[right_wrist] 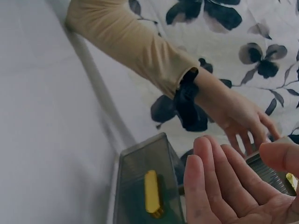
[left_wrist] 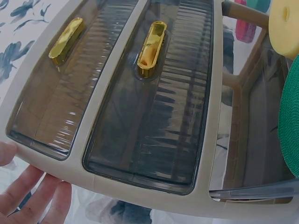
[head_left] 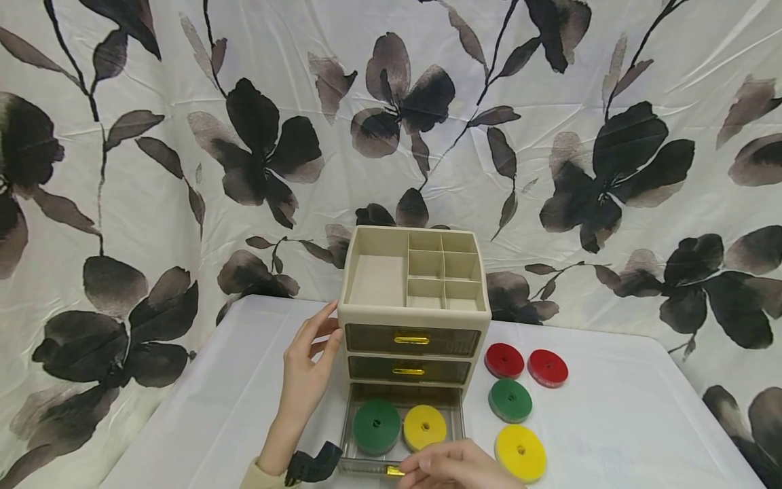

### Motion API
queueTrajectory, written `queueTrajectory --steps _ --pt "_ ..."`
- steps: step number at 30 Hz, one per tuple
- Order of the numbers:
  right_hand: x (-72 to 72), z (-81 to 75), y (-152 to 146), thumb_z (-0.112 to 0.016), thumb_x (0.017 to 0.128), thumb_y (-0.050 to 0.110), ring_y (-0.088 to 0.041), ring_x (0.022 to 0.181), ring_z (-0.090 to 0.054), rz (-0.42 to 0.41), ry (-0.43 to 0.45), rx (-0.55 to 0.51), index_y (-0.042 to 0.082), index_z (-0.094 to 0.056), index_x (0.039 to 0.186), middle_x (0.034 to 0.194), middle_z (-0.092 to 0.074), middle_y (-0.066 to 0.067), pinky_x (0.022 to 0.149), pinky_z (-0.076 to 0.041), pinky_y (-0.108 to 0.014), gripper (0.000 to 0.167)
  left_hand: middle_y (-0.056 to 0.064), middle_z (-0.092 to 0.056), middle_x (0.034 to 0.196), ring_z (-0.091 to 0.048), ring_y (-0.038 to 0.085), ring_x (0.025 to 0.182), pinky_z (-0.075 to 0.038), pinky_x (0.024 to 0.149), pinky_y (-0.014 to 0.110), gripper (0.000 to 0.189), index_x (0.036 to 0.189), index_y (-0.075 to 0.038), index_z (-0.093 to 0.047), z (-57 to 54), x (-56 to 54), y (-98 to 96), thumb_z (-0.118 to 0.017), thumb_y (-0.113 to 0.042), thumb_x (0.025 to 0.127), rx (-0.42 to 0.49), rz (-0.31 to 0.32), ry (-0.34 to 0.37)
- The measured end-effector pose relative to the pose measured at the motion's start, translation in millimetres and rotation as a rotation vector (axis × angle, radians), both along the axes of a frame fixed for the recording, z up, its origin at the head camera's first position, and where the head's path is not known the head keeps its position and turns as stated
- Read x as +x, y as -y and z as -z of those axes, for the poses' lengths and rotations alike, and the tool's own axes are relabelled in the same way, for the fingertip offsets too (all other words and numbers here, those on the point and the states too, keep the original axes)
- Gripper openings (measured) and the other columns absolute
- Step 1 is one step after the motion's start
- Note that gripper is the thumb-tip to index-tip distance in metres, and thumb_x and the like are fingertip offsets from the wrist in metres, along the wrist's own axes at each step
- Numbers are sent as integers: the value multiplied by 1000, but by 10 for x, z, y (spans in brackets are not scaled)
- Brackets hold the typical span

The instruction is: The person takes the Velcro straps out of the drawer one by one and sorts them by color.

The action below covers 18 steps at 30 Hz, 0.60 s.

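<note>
Beige plastic desk organiser (head_left: 415,314) upright; transparent grey bottom drawer (head_left: 363,466) pulled out; left hand (head_left: 308,363) touching organiser's left side, fingers extended; right hand (head_left: 455,465) nearer the drawer front, fingers extended, gripping nothing; flat round green roll (head_left: 368,435) and yellow roll (head_left: 417,435) inside; shiny gold bar handle (right_wrist: 152,193) just left of right fingertips, long axis across drawer front; contact unconfirmed.
</note>
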State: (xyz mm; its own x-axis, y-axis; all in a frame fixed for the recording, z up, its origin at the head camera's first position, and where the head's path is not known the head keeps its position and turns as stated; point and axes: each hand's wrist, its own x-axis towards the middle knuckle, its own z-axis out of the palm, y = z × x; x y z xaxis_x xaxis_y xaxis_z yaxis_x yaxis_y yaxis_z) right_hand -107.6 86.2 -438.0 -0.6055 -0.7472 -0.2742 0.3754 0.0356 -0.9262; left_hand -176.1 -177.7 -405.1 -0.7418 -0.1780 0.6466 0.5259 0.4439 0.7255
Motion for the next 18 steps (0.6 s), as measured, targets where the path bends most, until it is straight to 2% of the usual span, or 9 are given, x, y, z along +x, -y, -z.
queueTrajectory --steps 2,4,9,15,18 --pt "-23 -25 -2 -49 99 23 -14 95 -66 13 -5 -2 -11 -54 127 116 -70 -10 89 -54 -23 44 6 -68 104 -58 0 96 -52 77 14 47 134 -19 -57 0 2 2 -65 -5 90 1 2 -1" --pt "-58 -45 7 -49 99 21 -16 94 -67 28 -47 24 -11 -55 126 115 -70 -12 89 -55 -25 42 6 -68 104 -58 0 96 -51 77 14 47 134 -19 -57 0 2 4 -65 -5 90 0 3 -4" --pt "-164 -125 32 -52 99 24 -22 92 -68 72 -174 156 -7 -59 122 111 -70 -16 88 -57 -32 40 7 -68 104 -58 0 96 -51 77 13 47 134 -18 -57 2 -3 6 -65 -5 90 -4 3 -14" --pt "-266 -184 25 -53 97 22 -26 97 -67 94 -285 185 -6 -61 119 114 -68 -21 91 -55 -42 37 6 -68 105 -59 3 97 -52 78 15 47 134 -20 -57 4 -4 8 -65 -6 90 -7 -4 5" --pt "-316 -182 28 -55 95 22 -24 98 -65 105 -362 222 -3 -63 118 115 -68 -20 91 -55 -41 34 6 -68 105 -59 2 97 -52 78 15 47 134 -20 -57 8 -3 9 -65 -6 90 -4 -4 12"
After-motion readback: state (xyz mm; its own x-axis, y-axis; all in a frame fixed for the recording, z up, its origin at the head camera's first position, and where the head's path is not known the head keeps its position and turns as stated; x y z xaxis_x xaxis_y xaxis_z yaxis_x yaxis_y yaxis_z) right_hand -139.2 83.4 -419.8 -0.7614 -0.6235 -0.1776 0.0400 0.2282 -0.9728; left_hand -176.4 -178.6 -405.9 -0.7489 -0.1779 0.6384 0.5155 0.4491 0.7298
